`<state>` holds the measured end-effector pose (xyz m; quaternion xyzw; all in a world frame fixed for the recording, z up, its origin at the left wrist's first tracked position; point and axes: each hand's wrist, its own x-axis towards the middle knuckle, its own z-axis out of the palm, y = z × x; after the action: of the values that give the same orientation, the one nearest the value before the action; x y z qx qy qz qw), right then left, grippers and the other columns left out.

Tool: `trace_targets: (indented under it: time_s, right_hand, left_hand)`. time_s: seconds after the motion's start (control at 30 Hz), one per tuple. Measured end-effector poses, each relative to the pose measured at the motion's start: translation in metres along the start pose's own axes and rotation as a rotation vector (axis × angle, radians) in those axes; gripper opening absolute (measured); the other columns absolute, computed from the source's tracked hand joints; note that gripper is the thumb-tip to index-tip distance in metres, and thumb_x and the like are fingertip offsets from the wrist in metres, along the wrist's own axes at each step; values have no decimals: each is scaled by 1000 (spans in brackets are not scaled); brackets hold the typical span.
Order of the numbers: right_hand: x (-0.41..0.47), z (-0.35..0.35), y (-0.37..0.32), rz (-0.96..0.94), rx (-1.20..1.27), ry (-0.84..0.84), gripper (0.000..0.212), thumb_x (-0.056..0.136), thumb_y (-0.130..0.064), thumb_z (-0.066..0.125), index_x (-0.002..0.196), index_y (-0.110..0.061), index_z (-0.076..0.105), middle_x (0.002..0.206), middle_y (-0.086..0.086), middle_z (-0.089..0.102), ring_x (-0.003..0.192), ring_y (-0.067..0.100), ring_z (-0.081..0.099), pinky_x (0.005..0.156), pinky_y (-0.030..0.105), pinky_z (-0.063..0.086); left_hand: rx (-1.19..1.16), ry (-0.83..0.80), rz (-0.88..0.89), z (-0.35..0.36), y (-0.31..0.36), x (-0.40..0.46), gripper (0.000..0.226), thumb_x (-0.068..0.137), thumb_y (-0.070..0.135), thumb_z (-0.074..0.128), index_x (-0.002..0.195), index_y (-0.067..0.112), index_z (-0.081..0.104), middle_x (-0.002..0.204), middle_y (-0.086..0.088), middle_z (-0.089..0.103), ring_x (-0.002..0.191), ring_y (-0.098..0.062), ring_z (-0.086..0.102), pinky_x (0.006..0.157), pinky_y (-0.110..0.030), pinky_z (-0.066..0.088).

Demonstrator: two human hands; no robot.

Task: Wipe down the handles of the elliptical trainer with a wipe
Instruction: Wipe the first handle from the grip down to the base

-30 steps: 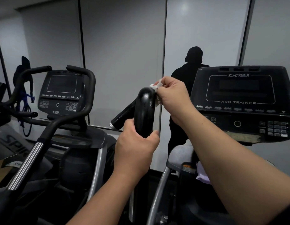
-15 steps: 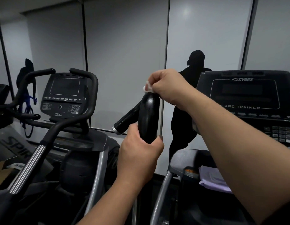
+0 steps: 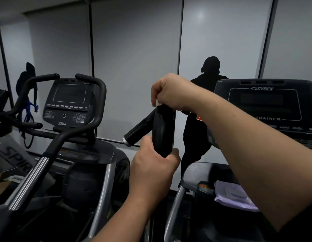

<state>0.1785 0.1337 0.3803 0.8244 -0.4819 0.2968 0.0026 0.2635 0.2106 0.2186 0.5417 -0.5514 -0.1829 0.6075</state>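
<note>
A black upright handle point(image 3: 163, 130) of the trainer rises in the middle of the view, with a side grip point(image 3: 139, 130) branching down to the left. My left hand point(image 3: 151, 170) is wrapped around the handle's lower part. My right hand point(image 3: 171, 91) sits on the handle's top end, fingers pinched on a small white wipe point(image 3: 154, 103) that peeks out at the left of the fingertips. Most of the wipe is hidden under the hand.
The trainer's Cybex console point(image 3: 267, 105) is at the right, with a pale purple pack point(image 3: 234, 198) lying below it. A second machine with console point(image 3: 67, 103) and curved black bars point(image 3: 52, 147) stands at the left. A person's dark reflection point(image 3: 204, 109) shows in the mirrored wall ahead.
My right hand with the wipe has slid from the right side of the handle's tip up onto its top. My left hand keeps its grip lower down.
</note>
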Motion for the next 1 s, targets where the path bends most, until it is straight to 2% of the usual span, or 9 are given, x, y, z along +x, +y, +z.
trace_targets:
  time_s: [0.13,0.27,0.33,0.43,0.57,0.7,0.8,0.9,1.0]
  right_hand:
    - [3,-3,-7,2,-80,4,12,88,-8,66,84,-15,75,67,-4,59,65,16,53,46,18,37]
    - [2,-2,-13,-18,-152,-50,20,85,-3,63,80,-20,72,65,-3,59,58,14,51,43,16,39]
    - [3,-3,-13,-15,-148,-23,12,87,-9,69,82,-20,72,66,-5,58,59,12,50,48,19,38]
    - [3,2,-17,-34,-288,-54,24,88,-3,58,81,-22,69,65,-5,52,58,14,48,49,22,38]
    - [7,0,-16,-17,-255,-36,15,87,-9,67,80,-22,70,66,-6,56,72,19,55,53,23,39]
    - [10,2,-20,-50,-371,-94,25,86,-3,57,86,-21,74,63,-8,53,57,12,48,45,21,35]
    - [16,1,-17,-11,-342,-77,15,88,-11,66,99,-15,75,68,-6,55,60,12,49,50,21,37]
    - [22,5,-25,-35,-412,-135,11,90,-16,68,100,-19,70,70,-7,55,57,7,47,49,20,36]
    - [28,2,-25,-5,-377,-126,20,88,-16,71,108,-15,72,71,-6,54,57,8,46,50,21,36]
  left_hand:
    - [12,-9,9,0,0,1,26,78,40,71,84,33,48,68,9,59,63,0,57,52,-22,37]
    - [22,-10,11,0,0,1,27,78,40,72,83,32,46,69,9,59,67,6,56,50,-19,34]
    - [33,-6,16,0,0,1,28,78,41,72,82,33,45,68,10,58,65,3,57,48,-17,32]
    - [18,-12,12,0,0,0,27,79,41,72,85,32,47,71,10,60,64,-4,57,53,-23,36]
    - [22,-16,23,0,-1,1,27,79,40,72,90,32,48,71,10,59,66,-6,57,54,-25,37]
    - [7,-9,25,1,-2,2,28,79,41,72,90,32,48,71,11,60,67,-7,58,56,-27,38]
    - [22,-8,35,2,-3,2,28,78,41,72,87,31,47,71,9,59,67,-9,58,56,-29,39]
    - [3,-6,48,2,-4,2,31,78,43,72,85,29,46,70,7,59,67,-14,58,57,-33,44]
    - [23,-3,42,2,-4,2,31,77,44,71,85,29,46,72,6,60,69,-14,59,59,-34,46]
